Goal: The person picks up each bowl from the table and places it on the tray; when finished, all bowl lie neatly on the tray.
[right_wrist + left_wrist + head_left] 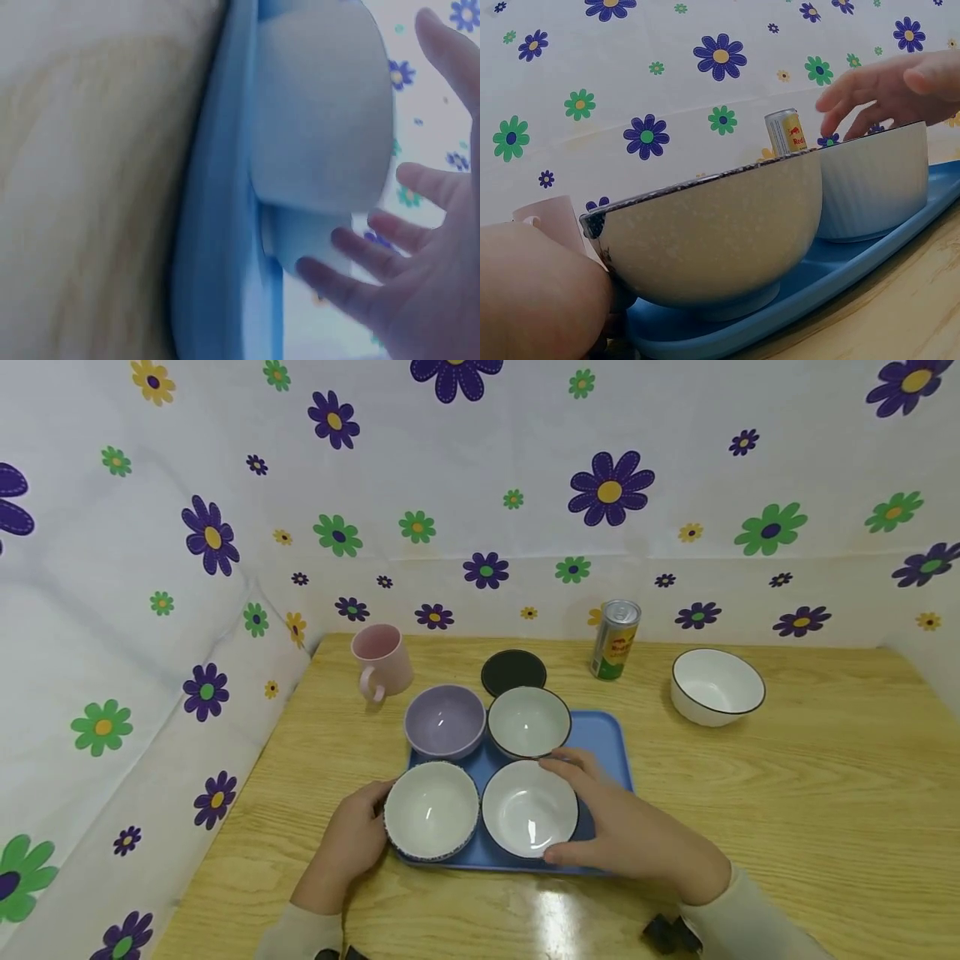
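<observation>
Two bowls stand side by side in the near half of a blue tray (602, 739). My left hand (358, 831) is against the left side of the cream bowl with a speckled dark rim (431, 810); its fingertips are hidden, so whether they grip the bowl or the tray does not show. Spread around the right side of the white dark-rimmed bowl (529, 810) is my right hand (618, 827), thumb near and fingers far. In the right wrist view its fingers (424, 184) are extended, apart from the bowl wall. Behind sit a purple bowl (446, 722) and a pale grey-green bowl (528, 722).
At the back left stands a pink mug (384, 657). Beyond the tray lie a black round disc (513, 672) and an upright drink can (616, 640). Another white bowl (716, 687) is at the right on the wooden table (810, 793). A flowered cloth (480, 460) hangs behind.
</observation>
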Demonstrator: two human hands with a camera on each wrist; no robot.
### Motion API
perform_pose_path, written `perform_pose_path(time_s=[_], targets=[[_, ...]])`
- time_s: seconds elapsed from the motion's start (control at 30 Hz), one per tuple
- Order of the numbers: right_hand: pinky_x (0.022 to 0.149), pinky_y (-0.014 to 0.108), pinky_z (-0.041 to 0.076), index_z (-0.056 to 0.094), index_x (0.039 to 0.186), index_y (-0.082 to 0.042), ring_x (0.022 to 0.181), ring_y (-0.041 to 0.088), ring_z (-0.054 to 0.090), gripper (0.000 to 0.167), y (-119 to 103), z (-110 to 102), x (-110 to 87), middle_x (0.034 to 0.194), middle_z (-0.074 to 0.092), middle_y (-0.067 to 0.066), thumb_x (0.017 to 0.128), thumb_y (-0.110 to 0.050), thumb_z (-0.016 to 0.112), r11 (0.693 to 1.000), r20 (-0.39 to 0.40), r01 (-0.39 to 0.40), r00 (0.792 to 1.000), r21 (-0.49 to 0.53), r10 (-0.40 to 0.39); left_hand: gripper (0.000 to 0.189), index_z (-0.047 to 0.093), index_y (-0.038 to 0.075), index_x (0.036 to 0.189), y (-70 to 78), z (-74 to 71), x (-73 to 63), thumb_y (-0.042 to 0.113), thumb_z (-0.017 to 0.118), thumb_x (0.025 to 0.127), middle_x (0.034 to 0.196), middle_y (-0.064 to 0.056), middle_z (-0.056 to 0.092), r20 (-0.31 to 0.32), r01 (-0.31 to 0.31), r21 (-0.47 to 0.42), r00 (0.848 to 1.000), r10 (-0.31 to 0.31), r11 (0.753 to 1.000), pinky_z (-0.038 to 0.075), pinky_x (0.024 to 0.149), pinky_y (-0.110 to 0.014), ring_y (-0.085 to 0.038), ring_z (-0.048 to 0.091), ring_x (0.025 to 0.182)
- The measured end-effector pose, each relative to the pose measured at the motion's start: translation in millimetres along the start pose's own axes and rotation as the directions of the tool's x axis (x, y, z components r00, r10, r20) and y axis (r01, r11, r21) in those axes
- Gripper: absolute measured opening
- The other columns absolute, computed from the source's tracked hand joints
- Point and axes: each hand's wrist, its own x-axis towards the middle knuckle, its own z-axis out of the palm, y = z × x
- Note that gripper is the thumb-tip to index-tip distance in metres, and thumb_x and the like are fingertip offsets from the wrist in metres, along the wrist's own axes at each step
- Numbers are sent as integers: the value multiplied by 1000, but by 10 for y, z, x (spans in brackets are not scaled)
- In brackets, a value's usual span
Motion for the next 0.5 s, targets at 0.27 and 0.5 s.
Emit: perform_pose_path(time_s=[0.27,0.5], targets=[[100,51,52,52,142,-15,129,24,53,67,209,-369,-210,144,52,3,86,-36,82,984,-175,88,978,-155,-115,36,64,4,135,12,-26,-8,7,56,99,122,-11,69,6,36,6,999,-37,999,48,104,-53,-32,61,120],[101,69,39,48,144,-5,136,42,40,74,427,-671,-381,149,44,18,83,-25,84,985,-298,7,953,-173,-59,35,64,4,134,18,-2,-4,7,57,100,122,-11,69,17,32,-7,999,-31,999,48,104,-53,-32,61,119]])
